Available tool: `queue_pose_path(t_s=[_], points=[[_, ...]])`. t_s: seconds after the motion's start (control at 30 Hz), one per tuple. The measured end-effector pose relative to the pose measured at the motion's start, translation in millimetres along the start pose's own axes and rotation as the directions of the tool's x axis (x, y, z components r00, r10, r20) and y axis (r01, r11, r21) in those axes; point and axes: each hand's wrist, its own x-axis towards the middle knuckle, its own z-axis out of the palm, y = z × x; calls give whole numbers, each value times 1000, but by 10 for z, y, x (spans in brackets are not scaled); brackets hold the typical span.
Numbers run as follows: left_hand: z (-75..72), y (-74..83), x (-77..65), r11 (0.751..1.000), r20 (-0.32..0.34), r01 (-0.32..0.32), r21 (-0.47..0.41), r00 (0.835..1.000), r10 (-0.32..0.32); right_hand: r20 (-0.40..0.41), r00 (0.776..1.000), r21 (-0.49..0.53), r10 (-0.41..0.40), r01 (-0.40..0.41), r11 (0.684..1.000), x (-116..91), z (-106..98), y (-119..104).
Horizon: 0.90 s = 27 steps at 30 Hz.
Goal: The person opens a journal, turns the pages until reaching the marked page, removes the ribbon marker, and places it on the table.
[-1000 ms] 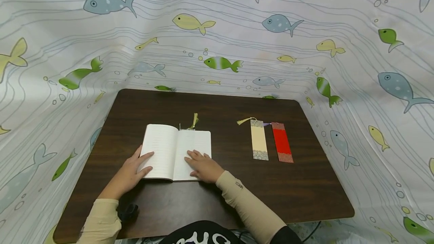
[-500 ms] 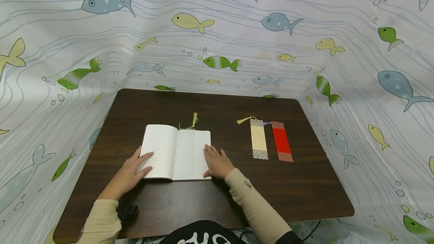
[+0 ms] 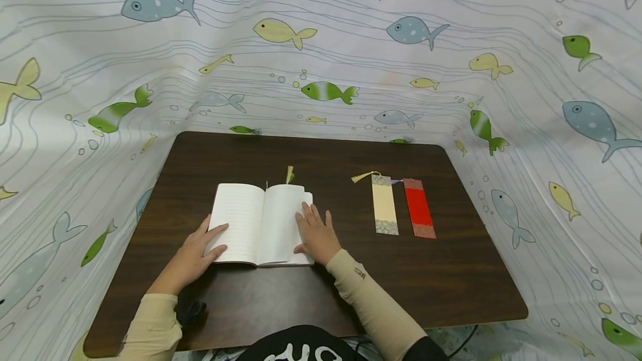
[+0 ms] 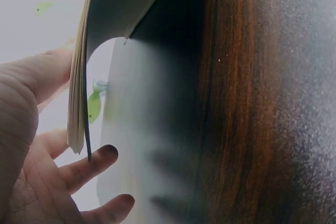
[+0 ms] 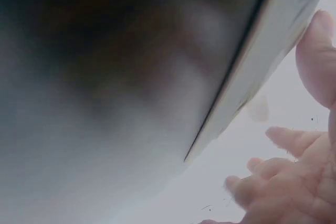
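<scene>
"Looking at that open book (image 3: 238, 224), I'd worry a little. Where exactly does it lie?"

"On the worktop (image 3: 401, 288), left of the middle. The left hand (image 3: 193, 249) grips its outer edge, thumb on top, some fingers beneath. The right hand (image 3: 319, 233) is spread at the other edge, fingers fairly straight; I can't tell whether its thumb pinches anything."

"And that raised page (image 3: 280, 224)?"

"It sits out of line with the pages below. It could crease, I'd say, if those fingertips press while it bends. Two might come over together if they cling."

"There's a yellow tassel (image 3: 290, 174) past the top, too."

"A hard tug on the pages might drag it askew. And the left cover (image 4: 107, 9) arches clear of the wood, so a loosened grip could let it drop."

"Glossy, that dark grain. It might let the book slide."

"The cream bookmark (image 3: 384, 205) and red bookmark (image 3: 419, 208) lie side by side on the right, well apart from the book. Around everything hangs white fish-print cloth (image 3: 346, 63)."
</scene>
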Motion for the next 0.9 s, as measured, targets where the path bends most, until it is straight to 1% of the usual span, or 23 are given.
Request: queue_pose_path(t_s=[0.13,0.23,0.3,0.4,0.43,0.47,0.5,0.53,0.57,0.6,0.63,0.67,0.7,0.73,0.77,0.8,0.83,0.9], points=[[10,14,-1,1000,-2,-1,6,1000,1,6,997,-13,74,-73,997,28,31,-63],[13,26,1,1000,-2,-5,4,1000,5,6,994,6,114,-114,993,58,41,-118],[12,29,2,1000,-1,-6,1,1000,6,7,992,40,124,-124,991,92,37,-164],[9,35,4,1000,-3,-7,-6,1000,7,23,992,123,121,-123,985,155,11,-251],[9,32,1,1000,-4,-7,-9,1000,7,27,992,169,120,-123,978,178,5,-286],[12,29,1,1000,-6,-6,-9,1000,6,28,993,237,116,-119,964,197,-9,-322],[16,21,5,1000,-7,-5,-7,1000,5,35,994,310,105,-111,944,218,-13,-354],[18,15,7,1000,-5,-2,-8,1000,2,34,996,395,82,-89,915,232,-23,-383],[18,12,9,1000,-9,-8,-7,1000,8,32,998,478,56,-65,876,241,-35,-413],[14,9,9,1000,-11,-13,-12,1000,12,34,999,564,23,-38,825,244,-50,-443],[8,3,10,1000,-16,-18,-18,1000,18,38,999,647,-17,-11,762,243,-64,-474],[2,-2,8,999,-19,-20,-33,1000,19,46,997,707,-67,15,707,237,-80,-506],[-7,-8,6,998,-22,-24,-60,999,23,55,991,750,-124,41,660,230,-93,-537],[-17,-9,2,996,-28,-33,-88,999,31,60,982,772,-181,70,632,220,-112,-570],[-23,-14,2,992,-40,-46,-115,998,41,65,971,775,-232,97,624,210,-128,-605],[-30,-21,1,987,-44,-47,-153,998,41,75,957,764,-280,125,633,200,-140,-637],[-33,-28,1,981,-50,-51,-190,998,42,78,943,742,-324,162,651,193,-151,-666],[-39,-41,8,965,-65,-65,-254,997,50,87,913,667,-398,243,704,187,-166,-715]])
